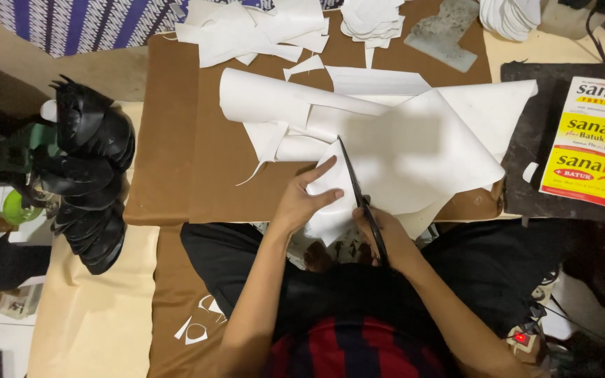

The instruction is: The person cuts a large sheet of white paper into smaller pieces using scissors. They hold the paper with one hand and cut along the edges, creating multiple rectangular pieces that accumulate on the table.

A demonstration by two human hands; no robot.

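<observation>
I see my left hand at the centre of the frame, fingers closed on the near edge of the white sheet, forefinger stretched out flat on top. My right hand sits just right of it, wrapped round the handles of the scissors; the handles are buried in the fist, so only the dark blades show, slightly parted and running up into the sheet. The sheet spreads across the brown board from centre to upper right, its far end curled into a roll. Scraps lie along the top edge, partly cut off. A pile of black pieces at the left is too dark to make out. A yellow box is cropped at the right edge.
</observation>
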